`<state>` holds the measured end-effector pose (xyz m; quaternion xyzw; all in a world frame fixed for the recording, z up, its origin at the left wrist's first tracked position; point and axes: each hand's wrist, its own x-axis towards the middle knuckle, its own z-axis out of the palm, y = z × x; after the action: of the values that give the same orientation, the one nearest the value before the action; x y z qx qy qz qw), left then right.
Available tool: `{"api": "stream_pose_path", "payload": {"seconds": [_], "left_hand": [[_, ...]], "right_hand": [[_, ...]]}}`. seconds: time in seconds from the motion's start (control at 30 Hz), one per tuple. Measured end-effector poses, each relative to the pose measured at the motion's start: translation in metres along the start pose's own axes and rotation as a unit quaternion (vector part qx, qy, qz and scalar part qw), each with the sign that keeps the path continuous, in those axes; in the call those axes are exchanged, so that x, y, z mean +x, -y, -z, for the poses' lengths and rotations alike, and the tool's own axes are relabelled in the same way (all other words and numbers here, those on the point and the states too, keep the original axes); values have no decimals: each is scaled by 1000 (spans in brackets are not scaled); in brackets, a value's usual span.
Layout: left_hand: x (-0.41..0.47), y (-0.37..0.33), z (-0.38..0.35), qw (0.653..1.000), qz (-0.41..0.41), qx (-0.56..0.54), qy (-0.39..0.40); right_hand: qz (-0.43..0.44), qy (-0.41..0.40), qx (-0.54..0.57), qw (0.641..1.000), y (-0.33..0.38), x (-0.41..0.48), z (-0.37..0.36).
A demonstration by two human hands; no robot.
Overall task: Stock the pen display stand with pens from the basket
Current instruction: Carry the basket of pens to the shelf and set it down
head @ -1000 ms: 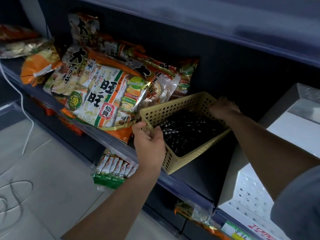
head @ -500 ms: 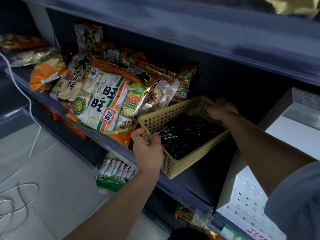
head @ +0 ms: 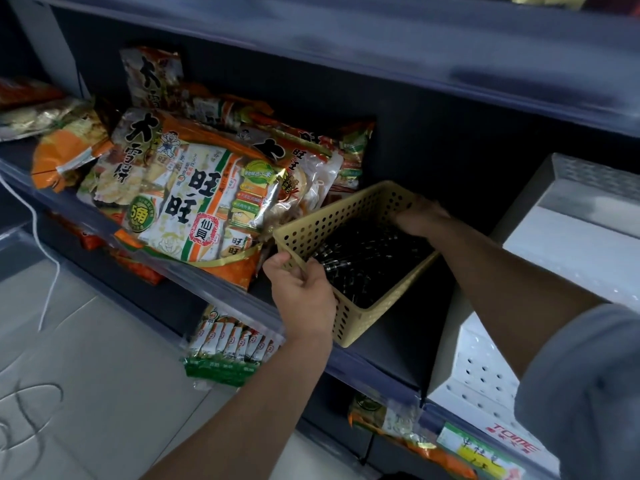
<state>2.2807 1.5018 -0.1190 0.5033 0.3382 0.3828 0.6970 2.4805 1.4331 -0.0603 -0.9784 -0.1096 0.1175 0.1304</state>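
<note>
Both hands, left hand and right hand, clasp the yellow basket rims; snack bags crowd its left on the dark shelf.

Both arms reach forward, bare to above the elbow on the right, where a grey sleeve begins. The left hand is nearer, knuckles up, thumb and fingers pinched closed over the near-left corner of the basket rim. The right hand stretches farther, palm down, fingers curled over the far rim; its fingertips are hidden.
</note>
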Motion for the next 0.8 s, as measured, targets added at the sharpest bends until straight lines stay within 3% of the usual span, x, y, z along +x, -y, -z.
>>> {"api": "stream_pose_path", "payload": {"seconds": [0.33, 0.53, 0.8], "left_hand": [[-32, 4, -4, 996, 70, -19, 52], [-33, -4, -4, 986, 128, -10, 103], [-39, -26, -1, 954, 251, -23, 160]], "right_hand": [[43, -21, -44, 998, -10, -70, -24], [79, -80, 19, 994, -19, -104, -37], [146, -74, 80, 983, -33, -163, -50]]}}
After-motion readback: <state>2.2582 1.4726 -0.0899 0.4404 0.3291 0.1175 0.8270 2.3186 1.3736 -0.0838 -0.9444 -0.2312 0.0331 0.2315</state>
